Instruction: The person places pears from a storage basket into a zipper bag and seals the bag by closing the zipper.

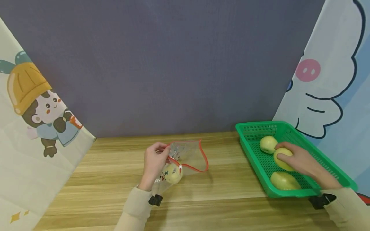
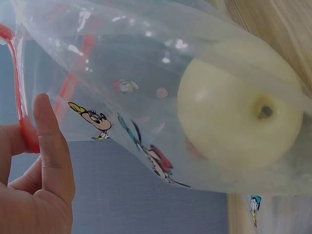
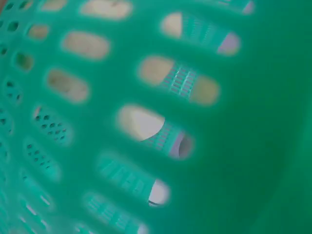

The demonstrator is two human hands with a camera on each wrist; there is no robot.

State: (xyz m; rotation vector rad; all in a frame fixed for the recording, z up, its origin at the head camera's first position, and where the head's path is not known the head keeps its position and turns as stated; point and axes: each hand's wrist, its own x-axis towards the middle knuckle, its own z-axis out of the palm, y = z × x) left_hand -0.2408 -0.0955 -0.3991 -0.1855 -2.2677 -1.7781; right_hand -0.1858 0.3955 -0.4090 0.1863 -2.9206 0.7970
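Sleeves in pale beige fill the bottom of the head view, and beyond them a wooden table (image 1: 121, 179) runs back to a grey wall, with cartoon-printed panels at either side. On the table's right part sits a green perforated basket (image 1: 338, 175) holding three yellow-green apples. Left of the basket, well apart from it, a clear zip bag (image 1: 189, 154) with a red seal strip and small cartoon prints stands lifted at its mouth. Inside the bag, low down, lies one more pale apple (image 2: 236, 114), its stem pit facing the left wrist camera. Inside the basket, the right hand (image 1: 300, 160) lies over the middle apple (image 1: 281, 158), fingers curled round it. The left hand (image 1: 153, 162) pinches the bag's red rim (image 2: 22, 122) between thumb (image 2: 51, 146) and fingers, holding the mouth up
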